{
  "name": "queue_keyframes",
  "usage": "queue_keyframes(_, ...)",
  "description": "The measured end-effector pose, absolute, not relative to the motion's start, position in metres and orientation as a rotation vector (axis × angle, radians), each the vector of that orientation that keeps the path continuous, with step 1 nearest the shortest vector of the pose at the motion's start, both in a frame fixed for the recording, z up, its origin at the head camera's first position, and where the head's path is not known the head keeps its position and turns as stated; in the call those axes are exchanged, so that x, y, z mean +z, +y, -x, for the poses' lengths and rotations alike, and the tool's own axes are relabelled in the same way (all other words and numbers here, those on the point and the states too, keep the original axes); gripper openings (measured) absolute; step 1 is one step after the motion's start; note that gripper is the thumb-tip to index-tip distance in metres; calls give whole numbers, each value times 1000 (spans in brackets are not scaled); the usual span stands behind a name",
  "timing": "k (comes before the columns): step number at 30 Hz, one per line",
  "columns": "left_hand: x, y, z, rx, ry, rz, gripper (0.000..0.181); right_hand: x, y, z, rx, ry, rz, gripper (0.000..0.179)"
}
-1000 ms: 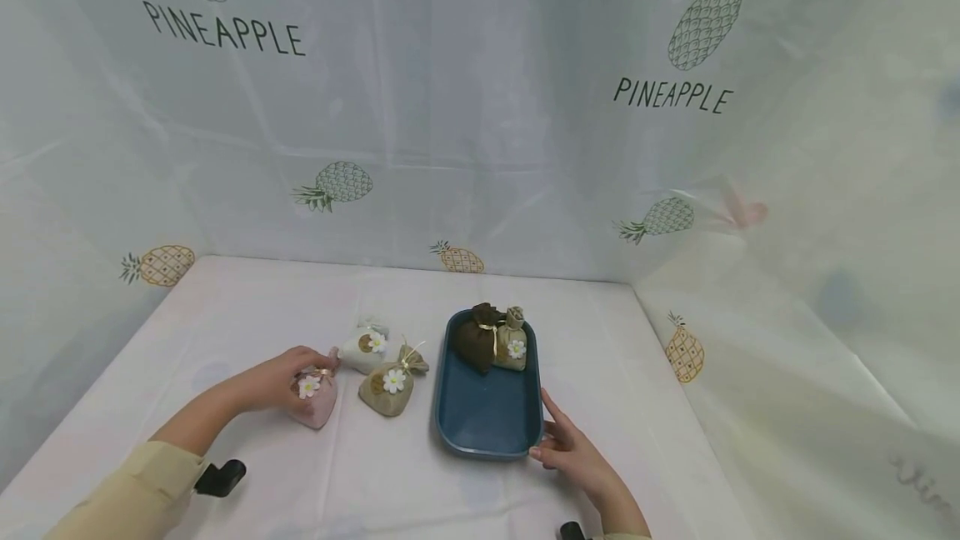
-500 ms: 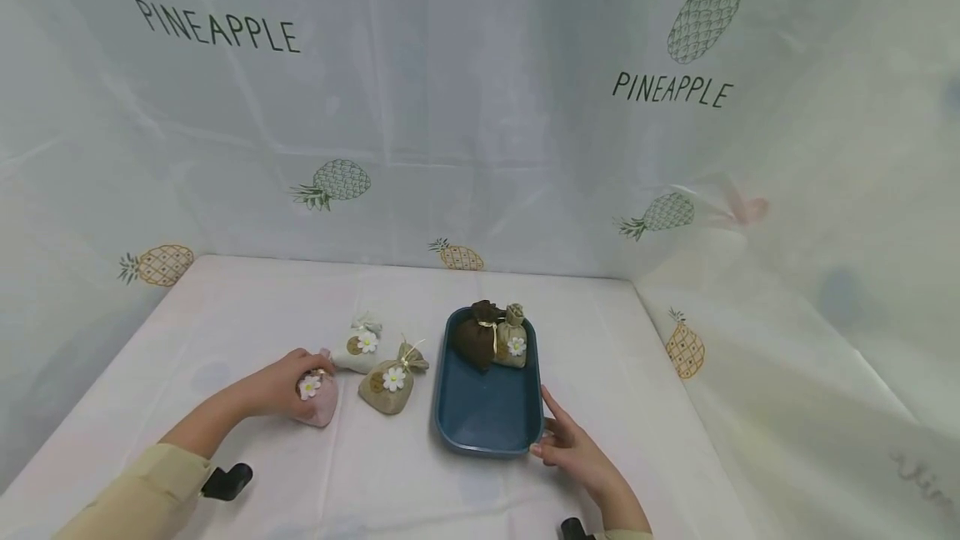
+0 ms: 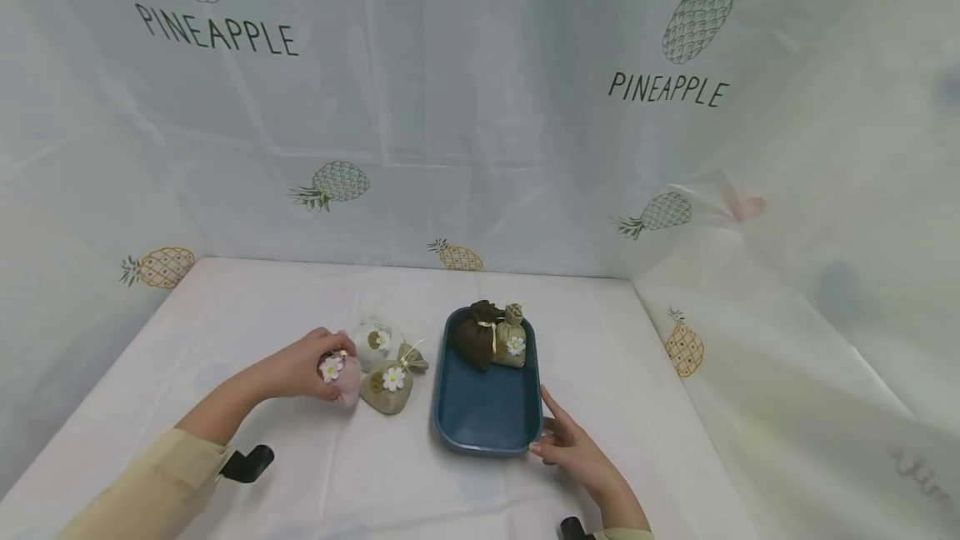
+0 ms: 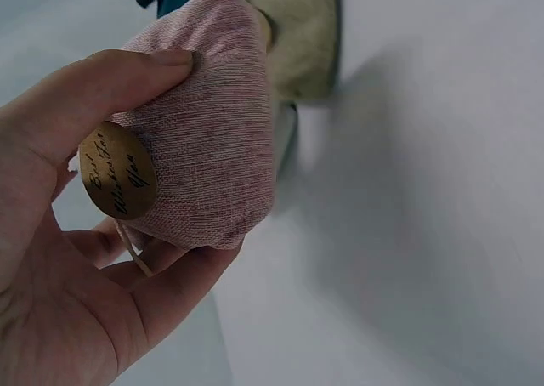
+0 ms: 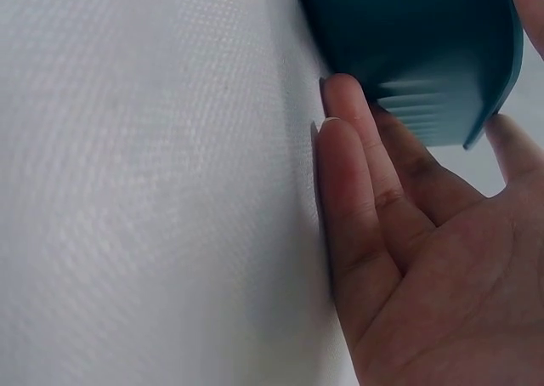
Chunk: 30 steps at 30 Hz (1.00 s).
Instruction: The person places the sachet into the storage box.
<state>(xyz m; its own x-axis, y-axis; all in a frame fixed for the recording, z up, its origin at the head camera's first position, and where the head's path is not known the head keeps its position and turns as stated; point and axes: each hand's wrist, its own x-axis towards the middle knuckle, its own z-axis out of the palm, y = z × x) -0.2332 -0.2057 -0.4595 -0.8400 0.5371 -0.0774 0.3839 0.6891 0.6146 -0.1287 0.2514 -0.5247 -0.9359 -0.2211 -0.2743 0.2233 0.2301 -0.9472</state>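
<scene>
My left hand (image 3: pixel 303 369) pinches a pink drawstring pouch (image 3: pixel 347 380) with a white flower on it. In the left wrist view, thumb and fingers curl round the pouch (image 4: pixel 212 139), which has a round gold sticker and hangs over its own shadow. A white pouch (image 3: pixel 369 342) and a khaki pouch (image 3: pixel 385 394), both with flowers, lie just to its right. My right hand (image 3: pixel 577 452) rests at the near right corner of a blue tray (image 3: pixel 487 450). In the right wrist view its fairly straight fingers lie along the cloth against the tray wall (image 5: pixel 425 54).
At the tray's far end sit a dark brown pouch (image 3: pixel 474 344) and an olive pouch (image 3: pixel 512 348) side by side. A white cloth covers the table (image 3: pixel 600 373). Pineapple-print curtains (image 3: pixel 480 107) rise behind and at both sides.
My left hand has carried the pink pouch right and a little farther from me, up to the khaki pouch. The white pouch has shifted slightly. My right hand and the tray stay put.
</scene>
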Motion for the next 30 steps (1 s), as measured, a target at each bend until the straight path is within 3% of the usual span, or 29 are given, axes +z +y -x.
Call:
queue_keyframes(15,-427,-128,248,976,2634,-839,52,-524,250,126,-1732,2187,-38,89)
queue_keyframes(30,-425,-41,260,941,2581,-927,60,-525,250,125,-1761,2183,-52,88)
